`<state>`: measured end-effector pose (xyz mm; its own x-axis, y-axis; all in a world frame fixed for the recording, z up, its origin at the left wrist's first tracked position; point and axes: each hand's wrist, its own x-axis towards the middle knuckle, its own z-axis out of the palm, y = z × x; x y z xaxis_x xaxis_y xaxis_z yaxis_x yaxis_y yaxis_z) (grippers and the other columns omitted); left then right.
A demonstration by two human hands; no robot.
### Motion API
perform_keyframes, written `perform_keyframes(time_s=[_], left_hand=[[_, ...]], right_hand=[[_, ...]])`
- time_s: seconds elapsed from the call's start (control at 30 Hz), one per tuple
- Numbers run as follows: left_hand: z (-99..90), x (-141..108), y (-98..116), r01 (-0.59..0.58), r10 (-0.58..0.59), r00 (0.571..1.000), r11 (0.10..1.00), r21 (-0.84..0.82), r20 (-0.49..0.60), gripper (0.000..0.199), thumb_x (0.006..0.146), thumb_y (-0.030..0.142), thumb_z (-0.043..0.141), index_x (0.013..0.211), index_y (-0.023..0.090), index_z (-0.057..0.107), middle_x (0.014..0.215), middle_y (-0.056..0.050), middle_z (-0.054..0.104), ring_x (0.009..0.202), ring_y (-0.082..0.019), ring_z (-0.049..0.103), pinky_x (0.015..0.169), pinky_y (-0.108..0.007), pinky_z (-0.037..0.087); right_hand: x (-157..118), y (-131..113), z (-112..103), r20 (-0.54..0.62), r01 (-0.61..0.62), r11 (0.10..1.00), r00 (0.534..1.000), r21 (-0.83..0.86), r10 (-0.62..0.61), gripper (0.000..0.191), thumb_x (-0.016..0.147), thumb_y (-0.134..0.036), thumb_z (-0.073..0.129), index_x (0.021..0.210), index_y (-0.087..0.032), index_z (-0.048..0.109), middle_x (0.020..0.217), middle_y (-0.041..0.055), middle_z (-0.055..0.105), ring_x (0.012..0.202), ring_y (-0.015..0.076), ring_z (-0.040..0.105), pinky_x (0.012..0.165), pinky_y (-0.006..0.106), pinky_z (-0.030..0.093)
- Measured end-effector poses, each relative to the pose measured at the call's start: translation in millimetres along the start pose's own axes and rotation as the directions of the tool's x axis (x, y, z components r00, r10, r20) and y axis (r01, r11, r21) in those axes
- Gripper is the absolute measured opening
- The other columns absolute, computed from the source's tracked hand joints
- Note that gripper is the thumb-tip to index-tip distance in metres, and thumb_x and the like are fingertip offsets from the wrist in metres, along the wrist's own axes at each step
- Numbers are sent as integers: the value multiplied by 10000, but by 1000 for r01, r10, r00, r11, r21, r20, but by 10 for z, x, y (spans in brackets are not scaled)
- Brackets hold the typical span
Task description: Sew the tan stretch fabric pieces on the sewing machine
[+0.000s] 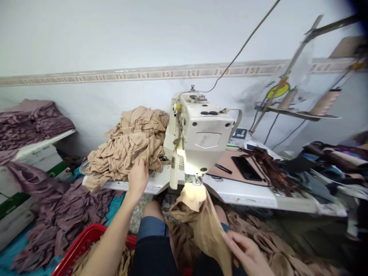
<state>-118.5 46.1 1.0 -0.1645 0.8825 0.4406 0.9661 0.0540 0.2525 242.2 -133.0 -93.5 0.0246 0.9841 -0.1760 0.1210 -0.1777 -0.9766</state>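
Note:
A white sewing machine (207,130) stands at the middle of the table, its lamp lit over the needle area. Tan fabric (211,226) hangs from under the needle, over the table's front edge and the lap. My right hand (244,251) pinches the lower right edge of this piece. My left hand (138,176) reaches to the front of a heap of tan fabric (129,147) left of the machine, its fingers closed on the cloth there. The fingertips are partly lost in the folds.
A black phone (246,168) and dark tweezers (223,168) lie on a pinkish mat right of the machine. Thread cones (326,102) stand at the right. Purple fabric (31,124) is piled at the left. A red basket (77,245) holds tan cloth below my left arm.

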Motion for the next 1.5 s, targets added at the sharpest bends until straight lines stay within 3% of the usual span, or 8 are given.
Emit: perform_keyframes(time_s=[0.13, 0.23, 0.33, 0.47, 0.63, 0.8, 1.2, 1.5], left_hand=[[-119, -201, 39, -165, 105, 985, 795, -583, -136, 93, 1021, 286, 554, 999, 212, 605, 1065, -104, 674, 951, -256, 678, 813, -333, 554], [-272, -517, 167, 32, 211, 965, 490, -871, 154, 202, 1033, 417, 609, 1015, 218, 583, 990, -41, 667, 684, -153, 611, 660, -263, 513], [-347, -923, 298, 279, 415, 803, 374, -885, 428, 292, 1018, 488, 662, 973, 206, 600, 778, 25, 587, 603, -120, 535, 596, -223, 441], [-206, -1444, 466, 397, 554, 562, 472, -787, 615, 279, 960, 432, 736, 909, 176, 639, 743, 17, 624, 648, -119, 537, 612, -209, 413], [-30, -1777, 603, 327, 581, 409, 626, -708, 704, 158, 901, 293, 754, 818, 162, 721, 631, 39, 601, 562, -103, 458, 560, -211, 342], [-55, -1663, 494, 324, 574, 440, 616, -718, 691, 194, 926, 326, 727, 862, 145, 748, 707, 10, 613, 624, -118, 470, 590, -226, 340], [38, -1645, 376, 404, 496, 619, 464, -788, 609, 460, 937, 444, 765, 1296, 159, 724, 751, 55, 493, 610, -110, 443, 582, -220, 350], [-113, -1432, 400, -49, 584, 742, 537, -842, 329, 313, 1079, 348, 587, 1073, 216, 870, 900, -95, 784, 839, -229, 695, 770, -301, 512]], right_hand=[[-40, -113, -746, -119, 51, 985, 990, -162, -71, 568, 749, -753, 803, 638, -198, 756, 690, 62, 699, 662, 231, 624, 596, 285, 504], [-12, -122, -1450, -337, -101, 907, 940, -409, -47, 497, 676, -725, 781, 668, -230, 818, 738, 122, 782, 727, 322, 711, 637, 357, 544], [10, -64, -1715, -447, -235, 777, 892, -584, -66, 422, 611, -647, 813, 764, -258, 872, 900, 157, 846, 841, 399, 769, 723, 432, 584], [-38, -25, -984, -82, 3, 923, 996, -386, -38, 465, 749, -673, 787, 866, -232, 881, 962, 137, 862, 949, 376, 798, 869, 407, 627], [-105, 2, 398, 381, -119, 987, 922, 109, 69, 638, 684, -486, 981, 1235, -226, 793, 1206, 108, 828, 1140, 307, 762, 981, 384, 604], [41, -13, 680, 580, -123, 986, 814, 110, 37, 467, 788, -594, 901, 747, -157, 744, 572, -35, 643, 496, 101, 531, 524, 208, 441], [192, -407, 310, 381, 349, 924, 885, -159, -269, 373, 1042, -461, 661, 808, -187, 761, 937, 57, 753, 849, 217, 655, 795, 300, 490], [-26, -678, 339, 210, 333, 925, 933, -183, -294, 403, 1084, -498, 571, 817, -209, 654, 739, -1, 592, 690, 171, 534, 615, 275, 393]])
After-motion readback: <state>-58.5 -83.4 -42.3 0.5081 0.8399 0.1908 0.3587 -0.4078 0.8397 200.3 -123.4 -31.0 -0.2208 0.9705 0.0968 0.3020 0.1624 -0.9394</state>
